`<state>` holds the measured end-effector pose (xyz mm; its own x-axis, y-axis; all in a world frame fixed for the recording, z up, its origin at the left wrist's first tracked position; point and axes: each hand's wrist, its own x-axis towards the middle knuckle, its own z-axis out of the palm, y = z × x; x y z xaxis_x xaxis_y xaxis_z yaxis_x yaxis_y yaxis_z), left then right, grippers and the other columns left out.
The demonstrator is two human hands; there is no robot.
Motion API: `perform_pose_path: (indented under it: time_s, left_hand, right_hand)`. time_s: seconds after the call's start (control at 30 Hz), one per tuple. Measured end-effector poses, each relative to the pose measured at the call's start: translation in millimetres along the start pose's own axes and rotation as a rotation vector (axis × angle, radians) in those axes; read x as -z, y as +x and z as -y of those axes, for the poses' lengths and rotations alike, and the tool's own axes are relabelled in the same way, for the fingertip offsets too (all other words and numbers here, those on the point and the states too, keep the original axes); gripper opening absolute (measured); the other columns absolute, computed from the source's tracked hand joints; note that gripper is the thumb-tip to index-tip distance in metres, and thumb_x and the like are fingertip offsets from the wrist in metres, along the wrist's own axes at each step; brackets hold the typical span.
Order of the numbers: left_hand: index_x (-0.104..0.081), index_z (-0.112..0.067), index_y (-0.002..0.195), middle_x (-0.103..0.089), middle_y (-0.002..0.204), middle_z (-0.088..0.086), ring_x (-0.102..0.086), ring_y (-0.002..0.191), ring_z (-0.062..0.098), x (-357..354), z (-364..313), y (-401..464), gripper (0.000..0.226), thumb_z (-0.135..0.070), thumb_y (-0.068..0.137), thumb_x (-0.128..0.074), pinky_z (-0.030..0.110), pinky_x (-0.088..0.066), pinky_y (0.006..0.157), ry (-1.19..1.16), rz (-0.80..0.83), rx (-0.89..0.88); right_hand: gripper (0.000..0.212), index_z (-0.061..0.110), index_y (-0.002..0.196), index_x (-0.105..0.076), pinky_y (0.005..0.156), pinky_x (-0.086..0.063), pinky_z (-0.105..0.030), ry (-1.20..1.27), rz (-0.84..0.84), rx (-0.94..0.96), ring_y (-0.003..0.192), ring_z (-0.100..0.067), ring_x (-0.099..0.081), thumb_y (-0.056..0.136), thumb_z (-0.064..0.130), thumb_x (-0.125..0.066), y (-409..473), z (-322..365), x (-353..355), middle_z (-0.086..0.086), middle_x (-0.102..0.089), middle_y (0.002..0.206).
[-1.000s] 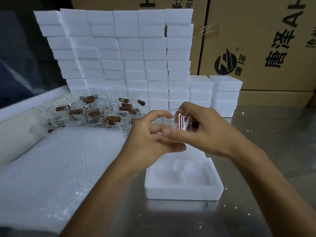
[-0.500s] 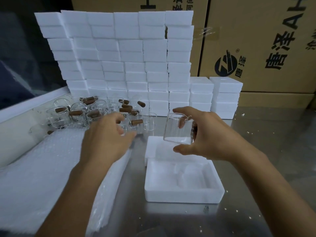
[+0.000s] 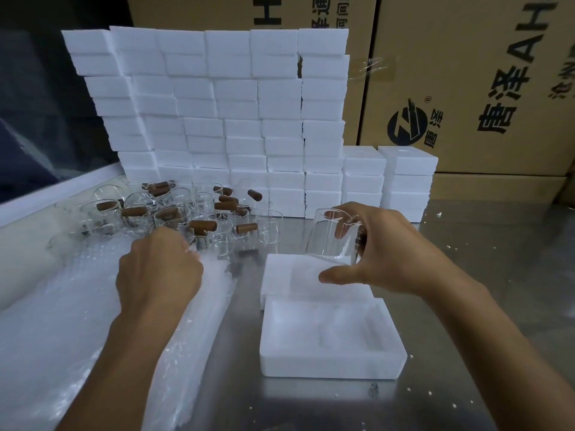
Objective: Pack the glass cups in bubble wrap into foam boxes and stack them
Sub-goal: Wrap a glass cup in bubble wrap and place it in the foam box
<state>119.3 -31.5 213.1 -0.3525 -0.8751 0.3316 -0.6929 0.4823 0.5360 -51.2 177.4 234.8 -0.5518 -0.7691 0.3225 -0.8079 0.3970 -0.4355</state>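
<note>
Right hand (image 3: 385, 253), centre right of frame, gripped a tilted glass cup (image 3: 334, 237), fingers over the rim and thumb under the base, above the far foam tray (image 3: 280, 275). Open foam box (image 3: 329, 362) sat just below it on the steel table (image 3: 497, 275). Left hand (image 3: 158, 269), centre left, was closed in a fist, pinching the bubble wrap (image 3: 62, 321) at its upper edge. Loose cups (image 3: 174, 209) with brown handles lay behind it, in front of the stacked boxes (image 3: 217, 104).
</note>
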Motion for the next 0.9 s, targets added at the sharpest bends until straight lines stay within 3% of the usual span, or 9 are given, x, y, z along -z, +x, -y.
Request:
perform_pose_path:
  time_s: [0.1, 0.27, 0.4, 0.5, 0.57, 0.63, 0.7, 0.8, 0.9]
  left_hand:
    - [-0.072, -0.015, 0.083, -0.072, 0.089, 0.011, -0.062, 0.079, 0.033, 5.5, -7.8, -4.0, 0.014, -0.006, 0.091, -0.064, 0.033, -0.040, 0.068, -0.115, -0.106, -0.129]
    - [-0.074, -0.004, 0.081, -0.072, 0.081, 0.009, -0.066, 0.072, 0.025, 15.8, -37.1, -21.4, 0.024, 0.016, 0.079, -0.060, 0.031, -0.049, 0.070, -0.386, -0.329, -0.633]
    - [-0.066, -0.003, 0.070, -0.065, 0.073, 0.007, -0.061, 0.071, 0.024, 2.8, -56.5, -43.7, 0.026, 0.022, 0.065, -0.059, 0.036, -0.046, 0.064, -0.455, -0.316, -0.835]
    - [-0.063, -0.005, 0.076, -0.060, 0.074, 0.007, -0.057, 0.072, 0.031, -18.6, -61.3, -58.0, 0.027, 0.020, 0.068, -0.059, 0.045, -0.048, 0.062, -0.414, -0.190, -0.847]
    - [-0.066, -0.007, 0.098, -0.059, 0.084, 0.006, -0.057, 0.081, 0.030, -35.2, -60.0, -64.3, 0.039, 0.021, 0.074, -0.057, 0.049, -0.051, 0.068, -0.372, -0.058, -0.749]
    - [-0.059, -0.016, 0.128, -0.057, 0.101, 0.004, -0.056, 0.097, 0.026, -49.7, -56.2, -68.1, 0.057, 0.017, 0.081, -0.057, 0.044, -0.050, 0.082, -0.320, 0.059, -0.644]
    - [-0.053, -0.022, 0.137, -0.056, 0.112, 0.002, -0.055, 0.105, 0.023, -58.3, -51.6, -69.5, 0.055, 0.007, 0.090, -0.056, 0.035, -0.046, 0.090, -0.269, 0.127, -0.570]
    - [-0.066, -0.020, 0.095, -0.055, 0.096, 0.000, -0.059, 0.094, 0.024, -61.7, -47.6, -68.1, 0.012, -0.011, 0.096, -0.057, 0.026, -0.040, 0.074, -0.251, 0.161, -0.489]
    - [-0.050, -0.021, 0.066, -0.048, 0.078, -0.006, -0.051, 0.070, 0.014, -63.4, -45.8, -64.9, 0.032, -0.029, 0.093, -0.066, 0.024, -0.030, 0.062, -0.229, 0.180, -0.423]
  right_hand:
    - [0.085, 0.038, 0.130, -0.051, 0.052, -0.038, -0.009, 0.019, -0.020, -0.006, 0.072, 0.011, -0.055, 0.055, 0.059, -0.086, -0.1, -3.8, 3.2, 0.023, -0.060, 0.097]
    - [0.083, 0.040, 0.128, -0.053, 0.056, -0.038, -0.008, 0.084, -0.091, -0.018, 0.067, 0.006, -0.058, 0.054, 0.063, -0.083, -1.2, -11.8, 9.3, 0.027, -0.061, 0.095]
    - [0.079, 0.046, 0.121, -0.053, 0.054, -0.037, -0.007, 0.111, -0.157, -0.055, 0.067, 0.009, -0.058, 0.050, 0.065, -0.081, -0.7, -18.0, 14.0, 0.029, -0.060, 0.095]
    - [0.080, 0.045, 0.120, -0.054, 0.060, -0.040, -0.017, 0.129, -0.194, -0.085, 0.066, 0.009, -0.058, 0.048, 0.065, -0.082, 1.5, -23.6, 17.1, 0.025, -0.062, 0.096]
    - [0.085, 0.044, 0.122, -0.054, 0.062, -0.042, -0.021, 0.142, -0.212, -0.099, 0.065, 0.008, -0.058, 0.044, 0.067, -0.081, 1.7, -26.1, 18.9, 0.023, -0.063, 0.096]
    - [0.092, 0.046, 0.124, -0.053, 0.063, -0.043, -0.021, 0.160, -0.219, -0.099, 0.065, 0.009, -0.058, 0.040, 0.071, -0.081, 0.9, -26.7, 20.1, 0.023, -0.063, 0.095]
    - [0.100, 0.048, 0.126, -0.053, 0.063, -0.044, -0.019, 0.187, -0.219, -0.098, 0.067, 0.013, -0.059, 0.034, 0.078, -0.079, -0.2, -25.8, 20.8, 0.028, -0.062, 0.092]
    - [0.108, 0.048, 0.128, -0.053, 0.063, -0.045, -0.015, 0.224, -0.209, -0.107, 0.076, 0.014, -0.061, 0.028, 0.084, -0.075, 0.4, -24.3, 20.2, 0.032, -0.058, 0.093]
    - [0.107, 0.043, 0.130, -0.054, 0.074, -0.052, -0.021, 0.236, -0.190, -0.105, 0.086, 0.004, -0.065, 0.035, 0.088, -0.074, 1.2, -22.6, 17.3, 0.027, -0.059, 0.106]
